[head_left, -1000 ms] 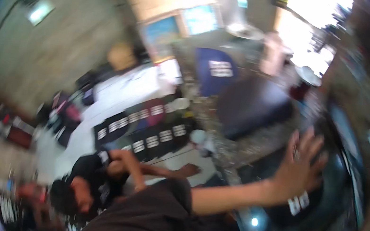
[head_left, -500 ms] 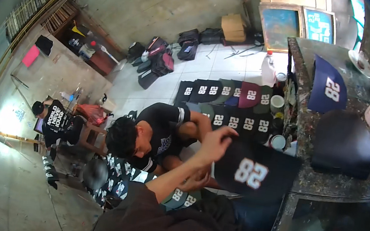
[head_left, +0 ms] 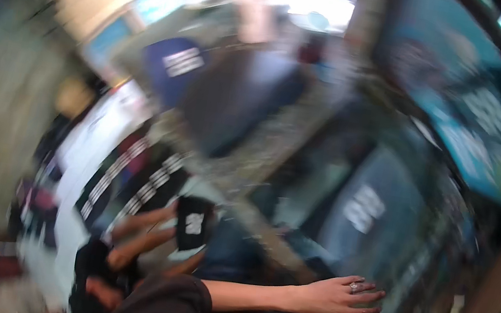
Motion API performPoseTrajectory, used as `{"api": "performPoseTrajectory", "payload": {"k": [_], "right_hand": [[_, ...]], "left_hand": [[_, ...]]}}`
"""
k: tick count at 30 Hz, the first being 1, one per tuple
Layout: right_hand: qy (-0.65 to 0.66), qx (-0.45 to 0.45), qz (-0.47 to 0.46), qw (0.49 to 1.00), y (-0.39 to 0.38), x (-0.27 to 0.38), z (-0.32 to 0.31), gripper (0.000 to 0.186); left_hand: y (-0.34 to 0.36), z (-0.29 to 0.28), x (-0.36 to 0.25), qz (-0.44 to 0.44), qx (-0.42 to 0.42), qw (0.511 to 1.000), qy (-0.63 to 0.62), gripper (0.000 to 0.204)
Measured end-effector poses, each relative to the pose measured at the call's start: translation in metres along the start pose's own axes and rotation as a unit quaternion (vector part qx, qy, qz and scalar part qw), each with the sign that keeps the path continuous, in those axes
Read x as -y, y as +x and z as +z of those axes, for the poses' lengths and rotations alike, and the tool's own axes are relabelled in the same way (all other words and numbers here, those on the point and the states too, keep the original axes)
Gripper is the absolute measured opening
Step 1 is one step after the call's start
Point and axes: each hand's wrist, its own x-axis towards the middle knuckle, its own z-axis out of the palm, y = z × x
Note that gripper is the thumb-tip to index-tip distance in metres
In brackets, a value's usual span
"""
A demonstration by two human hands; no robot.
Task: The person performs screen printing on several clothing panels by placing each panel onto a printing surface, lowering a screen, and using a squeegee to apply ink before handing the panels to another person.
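Compared with half a second earlier, the view has swung from the floor to the stone desk [head_left: 264,152] and blurred. The right hand [head_left: 333,296], then raised beside a dark numbered shirt, now lies flat and spread, low beside the desk. The seated person [head_left: 112,259] below the desk now holds up a small dark garment [head_left: 192,224].

A speckled stone table [head_left: 264,152] carries a flat dark cloth piece [head_left: 239,100] and a blue cloth piece with white print [head_left: 173,67]
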Motion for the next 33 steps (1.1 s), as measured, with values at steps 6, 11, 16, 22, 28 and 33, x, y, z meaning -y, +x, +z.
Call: {"api": "performPoseTrajectory", "payload": {"k": [6, 11, 16, 22, 28, 33], "right_hand": [[-0.019, -0.011, 0.023, 0.999, -0.011, -0.022, -0.057, 0.053], [0.015, -0.007, 0.014, 1.000, -0.008, -0.023, -0.055, 0.054], [0.034, -0.004, -0.016, 0.999, 0.013, -0.012, -0.060, 0.056], [0.031, -0.001, 0.039, 0.999, 0.040, -0.019, -0.058, 0.055], [0.080, 0.023, -0.026, 0.996, 0.056, -0.047, -0.056, 0.054], [0.107, 0.022, -0.009, 0.994, 0.055, -0.043, -0.054, 0.054]], "left_hand": [[0.068, 0.074, 0.006, -0.032, 0.191, 0.975, 0.109, 0.058], [0.000, -0.073, 0.093, -0.207, 0.044, 0.958, 0.194, 0.031], [-0.024, -0.107, 0.114, -0.146, 0.229, 0.942, 0.199, 0.052], [-0.024, -0.104, 0.119, -0.155, 0.269, 0.928, 0.204, 0.061], [-0.019, -0.103, 0.117, -0.142, 0.311, 0.919, 0.197, 0.066], [-0.021, -0.106, 0.118, -0.125, 0.357, 0.897, 0.229, 0.069]]}}
